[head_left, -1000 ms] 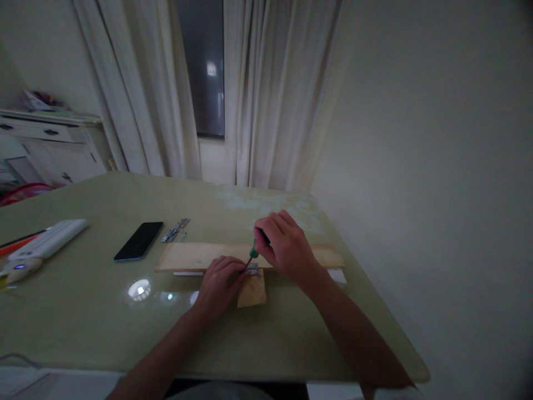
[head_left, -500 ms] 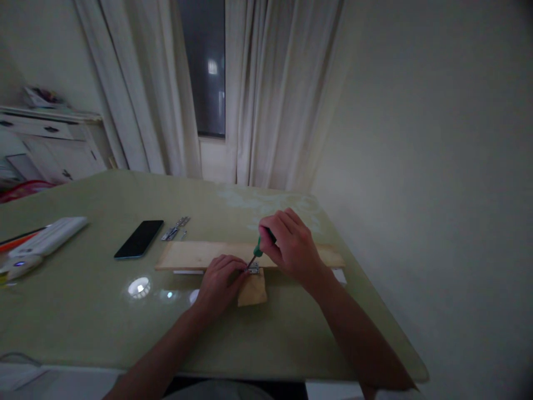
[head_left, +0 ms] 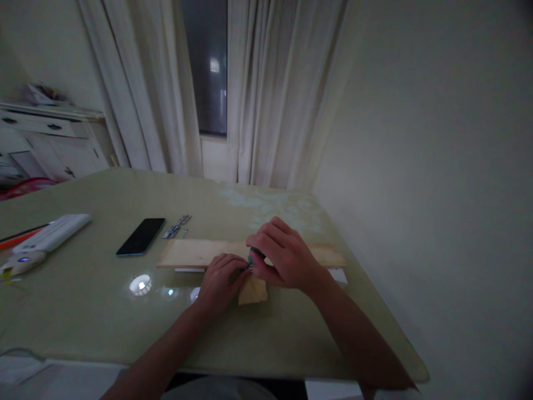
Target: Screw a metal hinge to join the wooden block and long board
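Note:
My right hand (head_left: 285, 258) is wrapped round a screwdriver with a green handle (head_left: 252, 258), its shaft pointing down at the joint between two pieces of wood. My left hand (head_left: 220, 280) rests at that joint, thumb and fingertips pinched together beside the screwdriver's tip; what they pinch is hidden. Under the hands a long pale wooden board (head_left: 200, 253) lies crosswise. A short wooden piece (head_left: 253, 293) meets its near edge. The metal hinge at the joint is mostly covered by my fingers.
Loose metal hinges (head_left: 177, 226) and a small screw (head_left: 185, 233) lie behind the board's left end. Farther left are a black phone (head_left: 141, 237), a long white device with a lit spot (head_left: 50, 236) and an orange item (head_left: 20, 239). White pieces (head_left: 338, 276) show under the board.
My right hand has come down and slightly left with the screwdriver, now covering more of the hinge. My left hand stays at the joint. The view has shifted slightly.

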Demonstrator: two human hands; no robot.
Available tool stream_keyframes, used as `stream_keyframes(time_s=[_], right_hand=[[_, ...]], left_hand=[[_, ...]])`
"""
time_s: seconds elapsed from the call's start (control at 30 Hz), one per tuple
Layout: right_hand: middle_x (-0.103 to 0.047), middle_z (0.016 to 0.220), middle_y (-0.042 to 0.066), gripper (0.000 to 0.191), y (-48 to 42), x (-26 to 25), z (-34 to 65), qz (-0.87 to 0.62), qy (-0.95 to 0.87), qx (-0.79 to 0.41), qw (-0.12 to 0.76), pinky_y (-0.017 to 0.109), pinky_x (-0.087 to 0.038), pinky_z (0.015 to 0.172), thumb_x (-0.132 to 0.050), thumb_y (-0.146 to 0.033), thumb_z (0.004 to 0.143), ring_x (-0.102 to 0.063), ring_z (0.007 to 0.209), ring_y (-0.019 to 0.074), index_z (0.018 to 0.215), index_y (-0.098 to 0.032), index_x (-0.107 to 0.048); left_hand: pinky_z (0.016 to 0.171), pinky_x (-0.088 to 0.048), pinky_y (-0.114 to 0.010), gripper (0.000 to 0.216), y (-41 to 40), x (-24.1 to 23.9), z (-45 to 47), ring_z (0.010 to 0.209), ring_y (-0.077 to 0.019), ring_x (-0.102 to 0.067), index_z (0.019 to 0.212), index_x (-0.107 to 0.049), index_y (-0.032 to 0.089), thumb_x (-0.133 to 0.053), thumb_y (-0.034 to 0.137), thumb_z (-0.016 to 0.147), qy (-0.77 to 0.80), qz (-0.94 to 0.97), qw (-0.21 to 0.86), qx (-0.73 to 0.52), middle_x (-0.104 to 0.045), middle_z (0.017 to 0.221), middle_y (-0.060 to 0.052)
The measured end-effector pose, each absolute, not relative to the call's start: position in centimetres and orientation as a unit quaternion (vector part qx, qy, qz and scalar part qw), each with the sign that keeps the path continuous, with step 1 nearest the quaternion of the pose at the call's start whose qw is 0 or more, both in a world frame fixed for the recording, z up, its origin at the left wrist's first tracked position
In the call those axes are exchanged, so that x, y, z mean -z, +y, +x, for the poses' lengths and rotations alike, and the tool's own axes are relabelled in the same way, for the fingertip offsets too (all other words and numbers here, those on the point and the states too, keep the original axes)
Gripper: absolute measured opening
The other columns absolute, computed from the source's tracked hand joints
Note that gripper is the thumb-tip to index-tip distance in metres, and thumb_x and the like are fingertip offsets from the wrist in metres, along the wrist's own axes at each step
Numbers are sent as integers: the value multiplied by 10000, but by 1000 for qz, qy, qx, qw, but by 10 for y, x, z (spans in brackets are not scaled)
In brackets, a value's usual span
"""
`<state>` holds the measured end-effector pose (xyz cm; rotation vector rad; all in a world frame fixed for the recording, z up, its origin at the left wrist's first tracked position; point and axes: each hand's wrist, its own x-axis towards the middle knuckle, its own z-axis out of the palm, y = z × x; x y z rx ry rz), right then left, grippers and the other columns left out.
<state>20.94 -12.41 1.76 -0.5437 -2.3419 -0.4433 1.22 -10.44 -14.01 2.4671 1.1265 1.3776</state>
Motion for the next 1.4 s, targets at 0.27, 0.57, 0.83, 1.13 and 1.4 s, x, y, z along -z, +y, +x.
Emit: stream_keyframes(time_s=[0.27, 0.57, 0.83, 1.13, 1.4], right_hand=[[-646, 715, 1, 337, -131, -17, 212, -353, -862, 182, 313, 327, -298, 588, -551, -503, 1057, -541, 660, 161, 885, -215, -583], [-709, 1027, 75, 152, -140, -30, 211, -293, -917, 72, 259, 342, -465, 828, -556, -277, 990, -602, 945, 225, 1114, -195, -588], [-699, 905, 42, 167, -145, -28, 209, -286, -919, 90, 257, 304, -429, 744, -520, -336, 1053, -607, 836, 189, 1027, -198, -612], [-683, 789, 21, 267, -142, -26, 211, -380, -878, 109, 269, 308, -362, 635, -511, -447, 1064, -598, 717, 183, 980, -207, -593], [-713, 1057, 89, 151, -135, -23, 212, -340, -889, 41, 305, 351, -486, 907, -500, -285, 1045, -623, 1004, 231, 1121, -190, -588]], left_hand=[[859, -553, -409, 137, -104, 143, 12, 947, -245, -701, 1002, -750, 261, -623, 311, 1016, 380, 811, 23, -443, -781, 1024, -54], [842, -547, -395, 176, -105, 141, 13, 883, -236, -680, 936, -729, 243, -590, 296, 1031, 370, 806, 28, -462, -752, 898, -56], [821, -548, -406, 154, -104, 144, 13, 887, -249, -677, 913, -688, 242, -574, 264, 1015, 363, 805, -10, -470, -749, 917, -57], [806, -519, -385, 104, -103, 145, 14, 891, -249, -665, 974, -689, 241, -614, 293, 1024, 365, 812, -25, -455, -749, 971, -59], [870, -504, -391, 110, -103, 147, 7, 1003, -255, -649, 1075, -712, 250, -632, 301, 1021, 366, 828, -10, -425, -745, 1112, -62]])
